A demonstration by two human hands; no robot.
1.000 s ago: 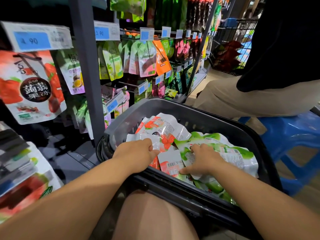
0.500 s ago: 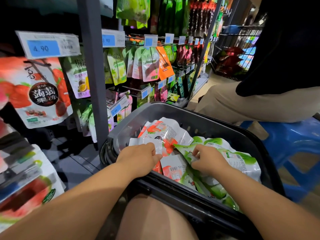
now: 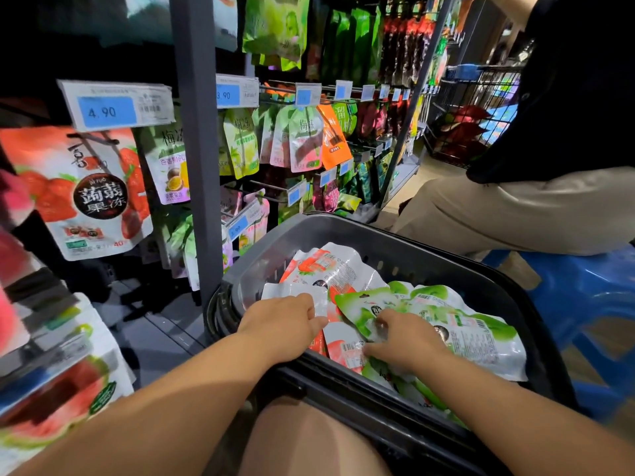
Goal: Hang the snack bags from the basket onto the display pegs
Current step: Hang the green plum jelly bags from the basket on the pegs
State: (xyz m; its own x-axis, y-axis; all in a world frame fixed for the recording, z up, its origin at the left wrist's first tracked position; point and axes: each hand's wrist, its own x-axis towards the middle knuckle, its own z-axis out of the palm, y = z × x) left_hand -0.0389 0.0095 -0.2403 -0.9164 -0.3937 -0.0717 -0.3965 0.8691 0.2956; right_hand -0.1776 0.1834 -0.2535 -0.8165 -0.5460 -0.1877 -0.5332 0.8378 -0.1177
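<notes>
Grip: left hand [image 3: 285,324] curls round a white-backed bag [image 3: 292,292], right hand [image 3: 403,338] seemingly pinches the edge of a green bag [image 3: 360,304] | Location: both bags down in the grey basket [image 3: 309,231], among glossy, crinkled red and green pouches [image 3: 481,338] | Progress: display pegs [image 3: 268,186] alongside carry stock; this basketful is unhung, nothing lifted clear yet.

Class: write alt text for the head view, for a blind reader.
Two hands reach into a dark grey plastic basket of snack bags: the left hand holds a white foil bag, the right hand touches a green-and-white bag. Other pouches hang on metal pegs behind.
</notes>
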